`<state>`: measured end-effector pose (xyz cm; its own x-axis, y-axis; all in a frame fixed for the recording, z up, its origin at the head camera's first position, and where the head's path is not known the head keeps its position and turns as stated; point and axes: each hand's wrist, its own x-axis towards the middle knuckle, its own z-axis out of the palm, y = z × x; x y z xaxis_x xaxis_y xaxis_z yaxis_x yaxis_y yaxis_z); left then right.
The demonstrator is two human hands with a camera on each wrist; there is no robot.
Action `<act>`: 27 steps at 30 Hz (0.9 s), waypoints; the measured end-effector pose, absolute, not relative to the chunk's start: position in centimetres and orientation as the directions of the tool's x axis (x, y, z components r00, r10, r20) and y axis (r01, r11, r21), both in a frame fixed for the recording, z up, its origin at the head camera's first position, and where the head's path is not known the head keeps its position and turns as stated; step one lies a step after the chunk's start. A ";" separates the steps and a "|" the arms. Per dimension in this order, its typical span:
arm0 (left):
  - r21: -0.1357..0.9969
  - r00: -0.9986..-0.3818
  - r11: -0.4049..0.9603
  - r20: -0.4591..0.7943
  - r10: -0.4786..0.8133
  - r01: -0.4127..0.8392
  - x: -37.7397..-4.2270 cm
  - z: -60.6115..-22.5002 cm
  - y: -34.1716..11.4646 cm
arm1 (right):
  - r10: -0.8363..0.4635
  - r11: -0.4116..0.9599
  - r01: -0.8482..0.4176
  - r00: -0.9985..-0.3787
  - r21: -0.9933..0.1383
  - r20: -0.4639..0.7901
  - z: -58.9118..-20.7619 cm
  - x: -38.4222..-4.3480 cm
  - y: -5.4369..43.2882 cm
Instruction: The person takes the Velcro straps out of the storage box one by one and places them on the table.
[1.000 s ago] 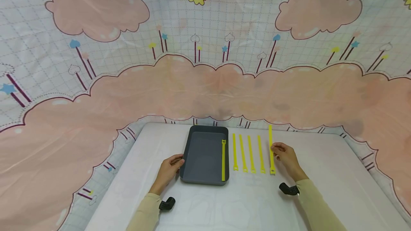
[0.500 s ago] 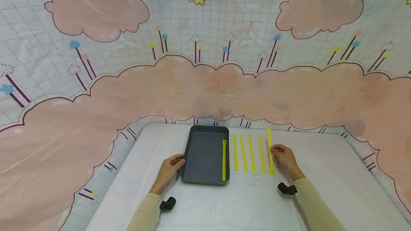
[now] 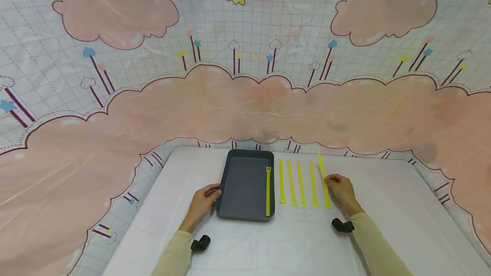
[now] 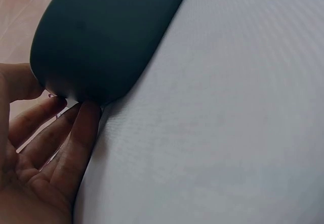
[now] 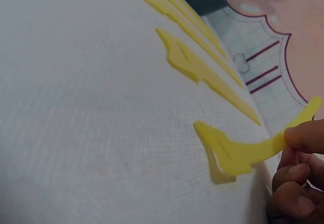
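Note:
In the head view my right hand (image 3: 341, 191) pinches a yellow cable tie (image 3: 323, 178) between thumb and fingers, at the right end of a row. Its slotted head (image 5: 228, 155) hangs close over the white surface in the right wrist view, casting a shadow, and the strip bends. My left hand (image 3: 201, 205) holds the left edge of a dark grey tray (image 3: 221, 182), fingertips touching its outer wall (image 4: 96, 47) in the left wrist view. Another yellow cable tie (image 3: 268, 191) lies along the tray's right inner side, head away from me.
Several yellow cable ties (image 3: 301, 184) lie roughly parallel on the white table (image 3: 287, 242) between the tray and my right hand, heads toward me. A patterned cloth (image 3: 245, 110) hangs behind the table's far edge.
The cable tie in my right hand has come down a little, and its far end has swung left. The left hand and tray stay in place.

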<state>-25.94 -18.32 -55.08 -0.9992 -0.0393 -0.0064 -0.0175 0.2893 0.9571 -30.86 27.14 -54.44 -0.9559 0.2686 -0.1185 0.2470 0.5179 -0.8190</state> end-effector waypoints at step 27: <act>0.953 -0.999 0.304 0.028 -0.037 0.015 -25.9 -55.3 -18.5 | 0.267 0.601 0.211 -0.962 -0.771 -0.055 -54.4 -31.0 27.2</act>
